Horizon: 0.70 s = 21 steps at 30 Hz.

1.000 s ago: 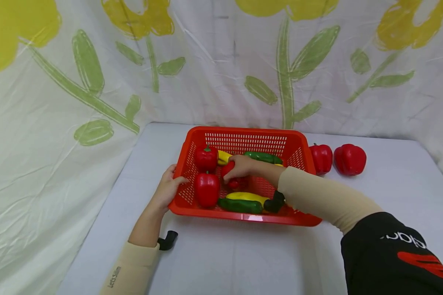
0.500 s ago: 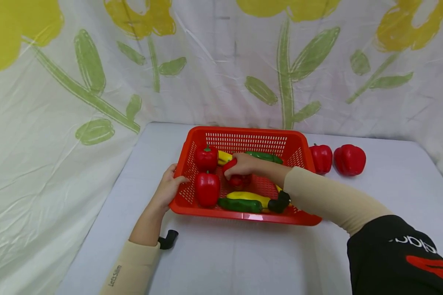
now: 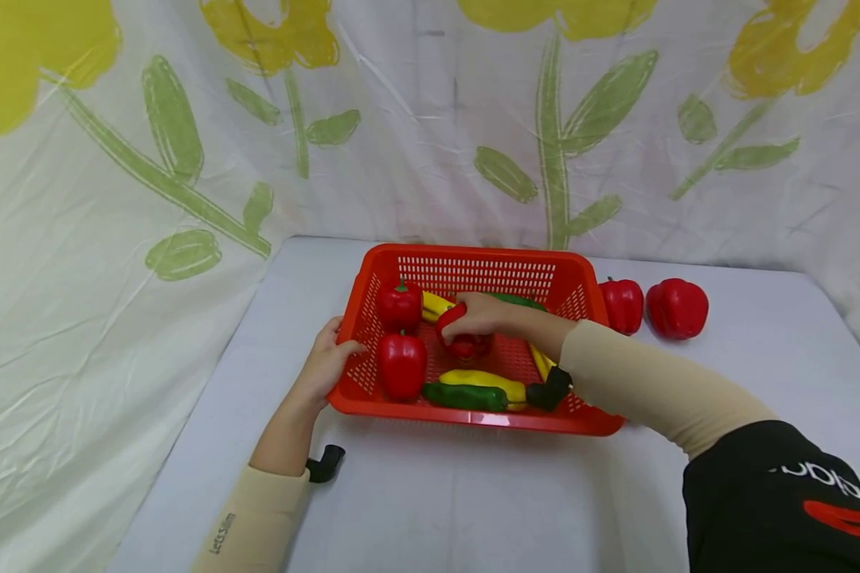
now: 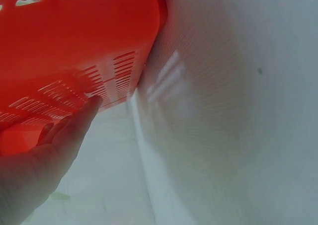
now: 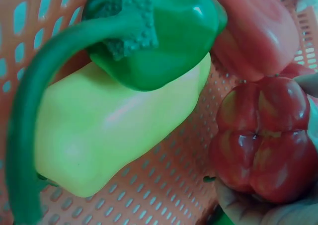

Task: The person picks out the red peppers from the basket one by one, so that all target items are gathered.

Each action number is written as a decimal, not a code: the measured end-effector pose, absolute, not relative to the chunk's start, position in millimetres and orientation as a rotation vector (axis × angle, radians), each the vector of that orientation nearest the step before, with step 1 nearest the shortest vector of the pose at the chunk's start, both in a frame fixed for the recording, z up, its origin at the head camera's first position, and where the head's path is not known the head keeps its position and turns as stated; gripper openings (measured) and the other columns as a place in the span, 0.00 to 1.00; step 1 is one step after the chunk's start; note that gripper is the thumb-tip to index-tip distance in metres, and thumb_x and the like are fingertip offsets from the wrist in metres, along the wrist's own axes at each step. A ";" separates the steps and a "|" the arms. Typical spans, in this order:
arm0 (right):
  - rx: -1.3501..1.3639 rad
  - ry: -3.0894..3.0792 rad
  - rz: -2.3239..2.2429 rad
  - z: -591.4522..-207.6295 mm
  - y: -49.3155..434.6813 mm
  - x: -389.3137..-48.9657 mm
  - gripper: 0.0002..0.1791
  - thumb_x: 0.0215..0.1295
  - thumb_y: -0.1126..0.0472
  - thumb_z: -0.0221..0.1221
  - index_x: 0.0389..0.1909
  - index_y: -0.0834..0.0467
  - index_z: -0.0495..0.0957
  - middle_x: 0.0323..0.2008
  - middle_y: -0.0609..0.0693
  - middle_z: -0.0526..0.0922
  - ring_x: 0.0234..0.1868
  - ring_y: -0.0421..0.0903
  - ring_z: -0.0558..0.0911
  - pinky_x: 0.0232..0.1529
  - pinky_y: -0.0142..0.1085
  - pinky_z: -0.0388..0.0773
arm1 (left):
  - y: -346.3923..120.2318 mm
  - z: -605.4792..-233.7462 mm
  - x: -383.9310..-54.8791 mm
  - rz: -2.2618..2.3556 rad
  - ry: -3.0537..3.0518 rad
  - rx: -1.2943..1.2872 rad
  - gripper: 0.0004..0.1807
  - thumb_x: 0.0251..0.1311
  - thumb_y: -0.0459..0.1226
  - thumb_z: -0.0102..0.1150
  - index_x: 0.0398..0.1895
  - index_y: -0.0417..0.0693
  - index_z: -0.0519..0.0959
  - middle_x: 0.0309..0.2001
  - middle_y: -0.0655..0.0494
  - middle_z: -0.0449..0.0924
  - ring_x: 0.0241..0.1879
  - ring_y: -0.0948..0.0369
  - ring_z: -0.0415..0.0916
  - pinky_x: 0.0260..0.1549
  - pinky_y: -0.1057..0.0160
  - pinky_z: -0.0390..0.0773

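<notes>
My left hand [image 3: 330, 362] grips the left end of the red plastic basket [image 3: 466, 415], thumb over the rim and fingers against the outer wall. My right hand [image 3: 483, 313] reaches inside and holds a red bell pepper [image 5: 263, 140], whose lobed bottom faces the right wrist camera. Left of it in the basket are two more red bell peppers, one near the front [image 3: 402, 366] and one behind [image 3: 399, 305]. Along the front wall lie a long green pepper [image 5: 174, 46] with a curved stem and a long yellow pepper [image 5: 119, 120].
Another green pepper [image 3: 519, 300] lies by the basket's back wall, partly behind my right hand. More yellow pieces show at the back left [image 3: 437, 304] and right [image 3: 541, 362]. Two red bell peppers [image 3: 622, 306] [image 3: 677, 309] stand on the white table right of the basket. A flowered curtain [image 3: 416, 159] hangs behind.
My right hand has shifted slightly to the right within the basket, with the red bell pepper in its grip. The left hand and the basket have stayed in place.
</notes>
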State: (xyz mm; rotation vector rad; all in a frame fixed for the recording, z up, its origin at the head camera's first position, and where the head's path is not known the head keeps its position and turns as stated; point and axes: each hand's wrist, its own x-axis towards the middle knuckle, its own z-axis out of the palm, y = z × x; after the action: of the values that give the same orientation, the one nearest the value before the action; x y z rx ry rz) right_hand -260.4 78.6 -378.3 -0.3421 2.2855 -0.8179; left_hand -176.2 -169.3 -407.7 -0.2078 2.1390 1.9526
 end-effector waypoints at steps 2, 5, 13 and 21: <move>-0.333 2.274 -0.830 -378.5 79.6 -260.4 0.45 0.51 0.50 0.61 0.68 0.61 0.55 0.56 0.58 0.71 0.50 0.48 0.73 0.45 0.37 0.76 | -169.2 -407.5 -176.1 1.949 2.141 -0.210 0.24 0.60 0.28 0.41 0.61 0.37 0.56 0.59 0.39 0.66 0.53 0.49 0.71 0.51 0.50 0.76; -0.333 2.253 -0.847 -378.9 80.7 -259.9 0.48 0.51 0.50 0.60 0.71 0.61 0.49 0.60 0.57 0.68 0.53 0.48 0.71 0.49 0.38 0.75 | -169.1 -407.5 -175.8 1.944 2.142 -0.214 0.24 0.60 0.28 0.40 0.61 0.37 0.57 0.59 0.39 0.66 0.52 0.50 0.72 0.50 0.52 0.77; -0.376 2.228 -0.853 -376.3 82.0 -258.8 0.45 0.50 0.49 0.60 0.68 0.62 0.54 0.55 0.56 0.71 0.50 0.46 0.73 0.46 0.35 0.76 | -168.8 -407.7 -175.6 1.945 2.150 -0.209 0.24 0.60 0.28 0.41 0.61 0.38 0.57 0.59 0.39 0.66 0.52 0.50 0.72 0.50 0.52 0.77; -0.389 2.207 -0.871 -375.0 80.3 -258.8 0.34 0.51 0.49 0.61 0.56 0.60 0.64 0.47 0.55 0.75 0.47 0.47 0.76 0.43 0.36 0.79 | -169.3 -407.9 -175.4 1.945 2.157 -0.208 0.24 0.60 0.28 0.41 0.61 0.37 0.57 0.58 0.39 0.67 0.51 0.51 0.72 0.50 0.52 0.77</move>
State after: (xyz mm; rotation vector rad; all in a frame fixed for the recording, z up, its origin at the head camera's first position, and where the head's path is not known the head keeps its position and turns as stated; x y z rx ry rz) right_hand -258.8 80.3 -375.0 -0.3893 2.2072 -0.8710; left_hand -175.4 -169.3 -407.9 -0.2080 2.1575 1.9446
